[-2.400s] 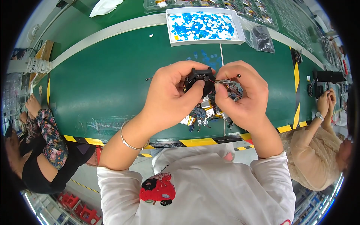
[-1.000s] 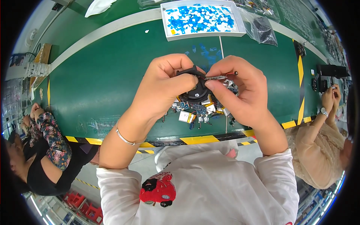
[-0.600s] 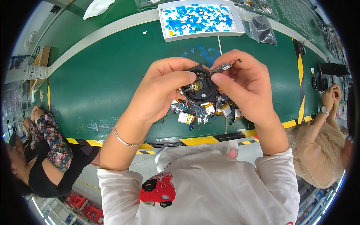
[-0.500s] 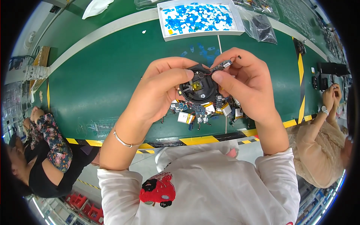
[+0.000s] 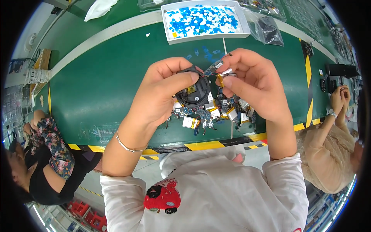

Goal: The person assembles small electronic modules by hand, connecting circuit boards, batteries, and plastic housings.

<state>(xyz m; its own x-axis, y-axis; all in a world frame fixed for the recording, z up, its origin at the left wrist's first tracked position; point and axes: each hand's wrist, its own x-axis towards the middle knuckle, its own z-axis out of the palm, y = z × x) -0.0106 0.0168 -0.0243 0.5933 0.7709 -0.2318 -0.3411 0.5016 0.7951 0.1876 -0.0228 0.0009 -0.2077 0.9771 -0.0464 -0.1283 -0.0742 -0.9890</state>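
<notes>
My left hand [image 5: 164,87] grips a round black plastic housing [image 5: 199,94], thumb on its upper rim. Inside the housing shows a yellowish part. My right hand [image 5: 253,83] pinches a small battery [image 5: 225,75] with silver and yellow wrapping between thumb and fingers. A narrow circuit board [image 5: 213,69] with thin wires stretches between the two hands, beside the housing's rim. Below them on the green table lies a pile of small batteries [image 5: 189,122] and circuit boards [image 5: 207,123] with wires. My fingertips partly hide the held parts.
A white box [image 5: 208,38] of blue and white small pieces stands at the back. Right of it lies a clear bag [image 5: 269,31] with black contents. Loose blue pieces [image 5: 210,54] are scattered before the box. Striped tape [image 5: 205,145] lines the near edge. People sit at both sides.
The housing has moved slightly left and down in my left hand. My right hand has drawn away from it, and the battery now shows outside the housing with the board.
</notes>
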